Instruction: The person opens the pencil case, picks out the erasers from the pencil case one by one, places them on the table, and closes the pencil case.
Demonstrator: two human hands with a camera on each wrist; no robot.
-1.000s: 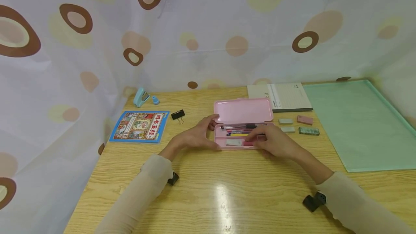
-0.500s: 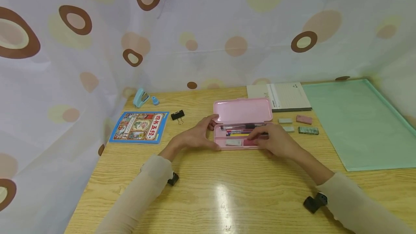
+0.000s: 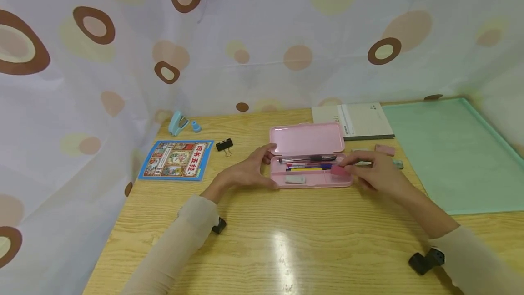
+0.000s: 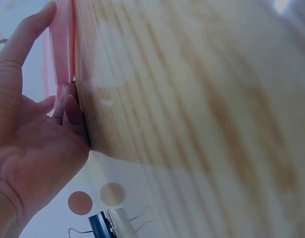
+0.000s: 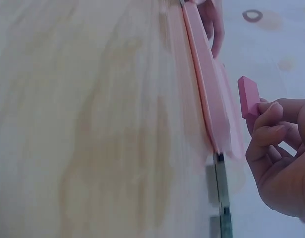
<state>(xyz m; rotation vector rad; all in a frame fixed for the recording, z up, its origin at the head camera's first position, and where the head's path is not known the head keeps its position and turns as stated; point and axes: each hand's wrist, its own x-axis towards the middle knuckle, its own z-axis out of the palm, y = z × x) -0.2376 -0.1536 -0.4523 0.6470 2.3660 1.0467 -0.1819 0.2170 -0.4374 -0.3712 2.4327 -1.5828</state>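
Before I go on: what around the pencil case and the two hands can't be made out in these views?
- Head view: the right hand covers some of the small erasers beside the pencil case; their count is unclear.
- Head view: the notebook print is too small to read.
- Left wrist view: the left hand and table fill it; the case interior is hidden.
- Right wrist view: blurred; the pink eraser shows, the case only edge-on.

case [image 3: 311,167]: lay open at the table's [image 3: 262,240] middle, lid [image 3: 307,139] to the rear.
pens [image 3: 307,163]: lay in the case's rear part.
left hand [image 3: 245,174]: was set against the case's left end.
right hand [image 3: 376,176]: was held over its right end, an eraser [image 3: 339,170] pinched.
booklet [image 3: 177,159]: lay far left.
notebook [image 3: 353,121]: lay behind-right.
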